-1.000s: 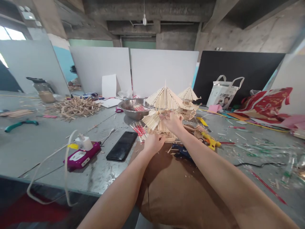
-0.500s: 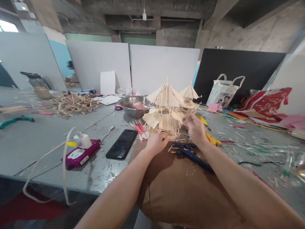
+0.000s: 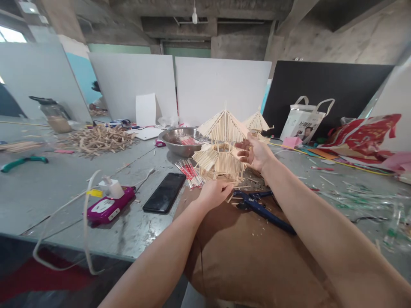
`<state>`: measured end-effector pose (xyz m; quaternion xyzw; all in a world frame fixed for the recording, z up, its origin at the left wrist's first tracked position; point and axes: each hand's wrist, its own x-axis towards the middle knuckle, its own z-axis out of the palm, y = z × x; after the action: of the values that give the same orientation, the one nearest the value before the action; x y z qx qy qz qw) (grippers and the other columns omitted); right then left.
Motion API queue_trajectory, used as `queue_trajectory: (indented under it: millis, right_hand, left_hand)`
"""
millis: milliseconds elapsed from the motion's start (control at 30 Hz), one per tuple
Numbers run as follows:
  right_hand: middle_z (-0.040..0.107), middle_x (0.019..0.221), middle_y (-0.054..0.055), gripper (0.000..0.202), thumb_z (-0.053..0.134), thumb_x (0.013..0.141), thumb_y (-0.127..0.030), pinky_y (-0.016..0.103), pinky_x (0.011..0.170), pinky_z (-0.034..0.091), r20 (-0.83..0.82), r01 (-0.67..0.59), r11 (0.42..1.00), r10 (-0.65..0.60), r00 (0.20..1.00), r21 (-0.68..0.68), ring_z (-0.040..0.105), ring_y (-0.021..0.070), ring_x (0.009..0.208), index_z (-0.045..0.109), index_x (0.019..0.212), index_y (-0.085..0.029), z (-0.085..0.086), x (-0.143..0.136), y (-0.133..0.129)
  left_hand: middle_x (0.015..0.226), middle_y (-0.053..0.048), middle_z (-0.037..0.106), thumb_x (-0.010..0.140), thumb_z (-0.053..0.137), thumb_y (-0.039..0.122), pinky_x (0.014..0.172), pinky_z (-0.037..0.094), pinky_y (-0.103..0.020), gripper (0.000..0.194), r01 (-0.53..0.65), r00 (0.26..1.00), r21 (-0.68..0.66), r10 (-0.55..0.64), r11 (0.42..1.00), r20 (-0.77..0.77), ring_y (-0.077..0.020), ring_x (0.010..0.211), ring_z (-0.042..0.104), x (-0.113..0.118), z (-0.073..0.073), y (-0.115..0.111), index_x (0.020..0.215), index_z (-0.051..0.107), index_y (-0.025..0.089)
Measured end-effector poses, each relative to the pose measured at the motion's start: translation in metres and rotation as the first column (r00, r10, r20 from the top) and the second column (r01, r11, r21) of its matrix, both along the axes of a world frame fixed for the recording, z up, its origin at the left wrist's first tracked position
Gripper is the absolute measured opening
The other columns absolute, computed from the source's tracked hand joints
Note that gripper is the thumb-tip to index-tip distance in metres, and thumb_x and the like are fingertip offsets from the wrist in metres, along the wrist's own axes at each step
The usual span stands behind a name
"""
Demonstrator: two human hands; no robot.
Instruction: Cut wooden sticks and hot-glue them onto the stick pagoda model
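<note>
A two-tiered pagoda model (image 3: 228, 162) made of thin wooden sticks stands upright in front of me. My left hand (image 3: 215, 191) is at the front of its base, fingers curled in; what they pinch, if anything, is hidden. My right hand (image 3: 254, 153) is held up at the model's right side, fingers apart, close to the gap between the two roofs; whether it touches the sticks I cannot tell. Just below, blue-handled pliers (image 3: 263, 210) lie on a brown surface (image 3: 244, 256). A bundle of sticks in red-printed wrapping (image 3: 190, 173) lies left of the model.
A second stick pagoda (image 3: 257, 122) stands behind, partly hidden. Left are a black phone (image 3: 164, 192), a purple power strip (image 3: 111, 207) with a looping white cable, and a stick pile (image 3: 101, 139). A metal bowl (image 3: 180, 147) stands behind the bundle. Plastic scraps (image 3: 362, 192) litter the right.
My right hand has opened its fingers and moved slightly up along the model's right side, now covering the yellow tool seen there before. My left hand has shifted slightly right.
</note>
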<state>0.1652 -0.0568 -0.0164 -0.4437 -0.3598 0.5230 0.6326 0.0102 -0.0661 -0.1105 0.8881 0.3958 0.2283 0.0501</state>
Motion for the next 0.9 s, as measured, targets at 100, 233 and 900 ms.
queue_trajectory:
  millis: [100, 233, 900]
  right_hand:
    - [0.034, 0.036, -0.01, 0.025, 0.041, 0.082, -0.034, 0.015, 0.027, 0.019, 0.145, -0.046, 0.999, 0.044, 0.988, 0.011, 0.024, 0.0029, 0.025, 0.046, 0.065, -0.017, -0.002, -0.005, 0.0]
    - [0.023, 0.032, -0.012, 0.029, 0.042, 0.08, -0.034, 0.016, 0.029, 0.01, 0.318, 0.007, 0.992, -0.048, 0.947, 0.13, 0.015, 0.0027, 0.026, 0.039, 0.055, -0.019, -0.014, -0.001, -0.008]
    - [0.057, 0.051, -0.005, 0.018, 0.052, 0.072, -0.027, 0.021, 0.043, 0.035, 0.977, -0.907, 0.4, -0.098, -0.187, -0.133, 0.052, 0.0111, 0.051, 0.056, 0.054, -0.027, -0.075, -0.112, -0.15]
  left_hand:
    - [0.051, -0.001, 0.052, 0.081, 0.032, 0.037, 0.046, 0.019, -0.023, 0.043, -0.015, 1.0, -0.004, 0.015, 1.0, -0.014, -0.008, 0.044, 0.038, 0.0, 0.0, 0.0, 0.054, 0.058, 0.015]
    - [0.052, -0.002, 0.053, 0.082, 0.03, 0.039, 0.047, 0.022, -0.023, 0.045, -0.018, 1.0, -0.012, 0.018, 1.0, -0.018, -0.0092, 0.046, 0.042, -0.001, 0.001, 0.0, 0.056, 0.059, 0.015]
    - [0.06, -0.006, 0.058, 0.081, 0.031, 0.041, 0.056, 0.031, -0.025, 0.045, -0.02, 1.0, -0.08, 0.021, 0.997, 0.008, -0.0148, 0.06, 0.051, -0.002, 0.005, -0.003, 0.06, 0.061, 0.015]
